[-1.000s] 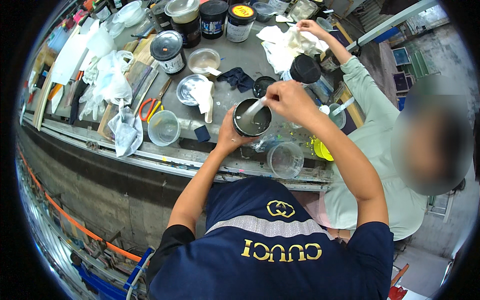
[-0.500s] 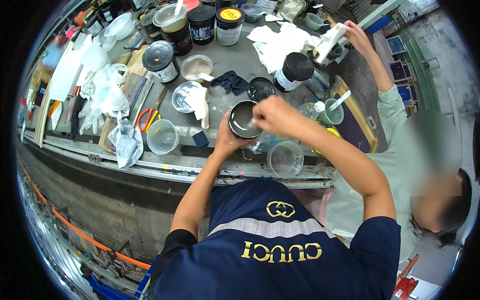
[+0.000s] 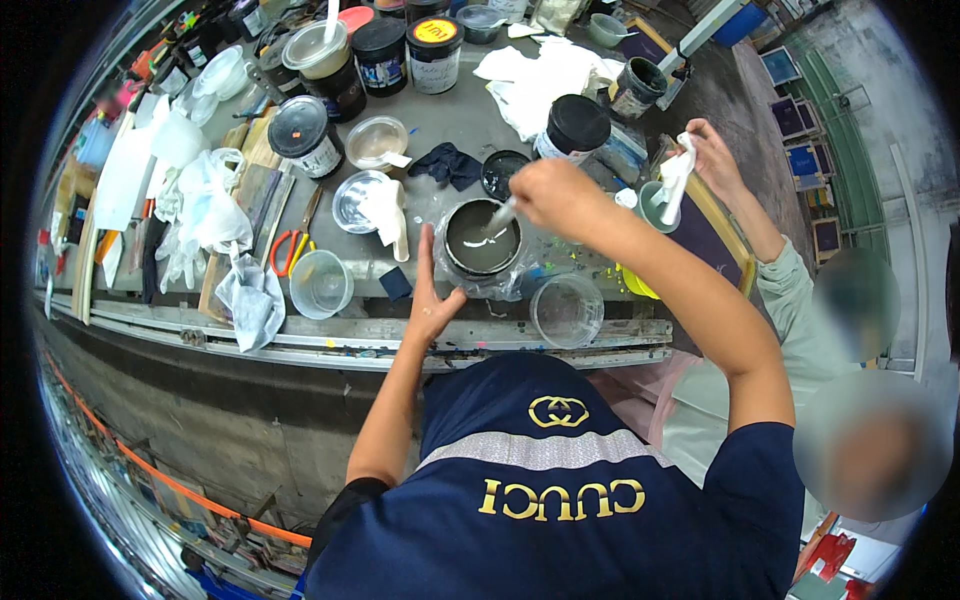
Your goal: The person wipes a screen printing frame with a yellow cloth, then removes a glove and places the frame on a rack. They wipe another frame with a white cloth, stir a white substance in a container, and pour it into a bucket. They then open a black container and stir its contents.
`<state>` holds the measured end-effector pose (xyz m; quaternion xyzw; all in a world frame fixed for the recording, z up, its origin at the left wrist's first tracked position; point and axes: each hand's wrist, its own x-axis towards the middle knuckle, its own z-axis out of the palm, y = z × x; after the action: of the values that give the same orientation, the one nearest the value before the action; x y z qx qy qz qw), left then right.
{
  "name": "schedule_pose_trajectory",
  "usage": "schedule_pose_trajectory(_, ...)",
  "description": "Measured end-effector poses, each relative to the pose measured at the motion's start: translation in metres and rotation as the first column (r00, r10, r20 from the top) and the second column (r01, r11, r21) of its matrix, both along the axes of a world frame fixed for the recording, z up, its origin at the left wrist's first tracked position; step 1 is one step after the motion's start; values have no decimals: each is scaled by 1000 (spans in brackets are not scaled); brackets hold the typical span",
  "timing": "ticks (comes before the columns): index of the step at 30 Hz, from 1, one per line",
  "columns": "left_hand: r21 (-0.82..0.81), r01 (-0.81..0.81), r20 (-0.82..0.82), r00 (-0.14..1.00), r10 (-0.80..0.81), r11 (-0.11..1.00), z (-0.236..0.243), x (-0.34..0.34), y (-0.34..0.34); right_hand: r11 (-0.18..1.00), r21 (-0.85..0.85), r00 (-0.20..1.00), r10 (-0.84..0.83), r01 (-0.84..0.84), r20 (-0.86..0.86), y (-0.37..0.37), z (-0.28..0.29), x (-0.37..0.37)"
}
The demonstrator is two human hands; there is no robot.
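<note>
Left hand [image 3: 432,300]: your fingers lie open, flat against the pot's [image 3: 482,240] left wall.
Right hand [image 3: 556,196]: fingers clenched on the stirrer [image 3: 503,213], slanting down-left into the pot.

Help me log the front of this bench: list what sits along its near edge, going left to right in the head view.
Crumpled plastic bag → empty clear cup → small dark blue block → left hand → tub of dark grey paint → clear round container.
</note>
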<state>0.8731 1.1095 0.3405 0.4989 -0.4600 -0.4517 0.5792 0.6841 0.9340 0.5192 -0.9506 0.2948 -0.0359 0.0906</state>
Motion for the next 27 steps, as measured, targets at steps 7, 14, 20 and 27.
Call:
schedule_pose_trajectory(7,-14,-362,341,875,344,932,-4,-71,-1,996,56,983,53,-64,176,10,8,24)
schedule_pose_trajectory(14,83,-301,604,773,192,950,-48,-35,-17,976,210,997,53,-64,57,34,-3,17)
schedule_pose_trajectory(20,-153,-308,390,854,344,939,-27,-55,-20,997,-58,995,49,-44,83,19,-25,6)
schedule_pose_trajectory(27,-181,-391,283,858,429,902,-25,-59,-32,998,43,936,27,-45,350,10,2,19)
